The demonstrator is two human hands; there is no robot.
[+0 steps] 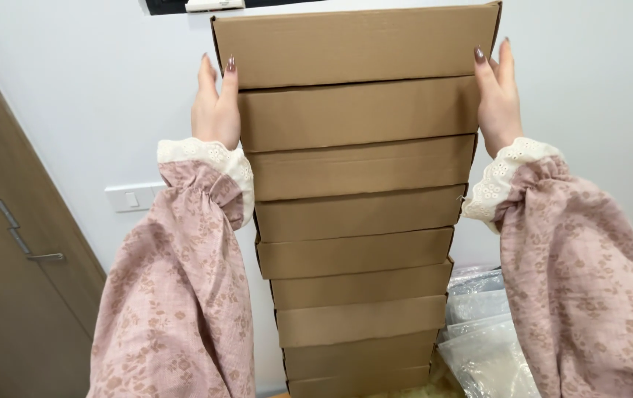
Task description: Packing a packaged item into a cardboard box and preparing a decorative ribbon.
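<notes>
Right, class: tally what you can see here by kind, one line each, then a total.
Flat brown cardboard boxes in the stack: 9
Hands, left hand and right hand: 2
Clear plastic bags: about 3, the pile is hard to separate
White wall switch: 1
Wooden door: 1
Total: about 16

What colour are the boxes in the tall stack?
Plain brown cardboard boxes, seen best in the head view, with the left hand and right hand at the sides.

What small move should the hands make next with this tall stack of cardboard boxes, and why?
Probably press both palms inward to steady the stack: the left hand and right hand flank only the second box from the top, and the boxes sit slightly offset.
</notes>
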